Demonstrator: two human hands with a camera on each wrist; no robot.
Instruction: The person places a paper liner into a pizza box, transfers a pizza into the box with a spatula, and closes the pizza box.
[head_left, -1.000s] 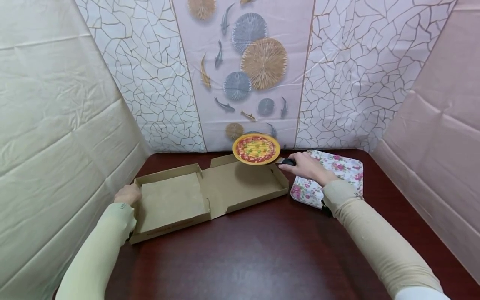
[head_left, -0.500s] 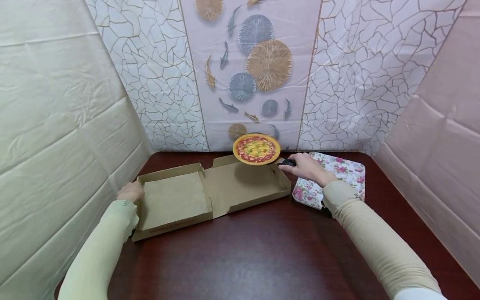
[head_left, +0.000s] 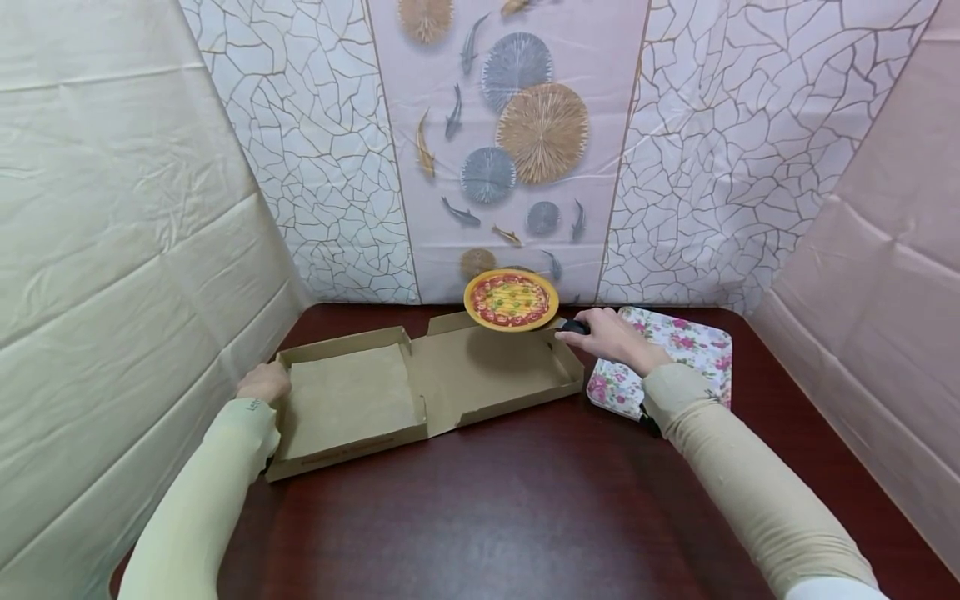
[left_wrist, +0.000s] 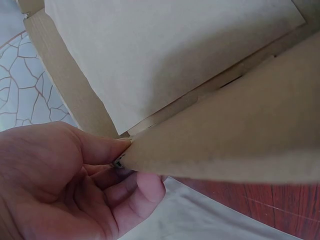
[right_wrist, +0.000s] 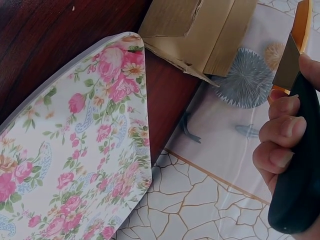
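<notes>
A flat cardboard pizza box (head_left: 352, 452) lies unfolded on the table, with a brown paper sheet (head_left: 348, 392) in its left half. My left hand (head_left: 264, 383) is at the left wall; in the left wrist view the thumb and fingers pinch the cardboard edge. Above the right half hangs a round pizza (head_left: 512, 300) with a yellow crust, carried on a pizza server whose black handle (right_wrist: 300, 165) my right hand (head_left: 615, 337) grips. The server's metal blade (right_wrist: 287, 62) shows near the handle, and the rest is hidden under the pizza.
A white tray with pink flowers (head_left: 686, 350) lies to the right, partly under the right forearm. The dark red table (head_left: 480, 517) ends at a patterned backdrop (head_left: 345, 167) behind, with cream cloth walls (head_left: 135, 275) on both sides.
The head view has shifted slightly, so the box, tray and backdrop sit further right in it. Relative to the box, the pizza has moved a little left. Both hands keep their hold.
</notes>
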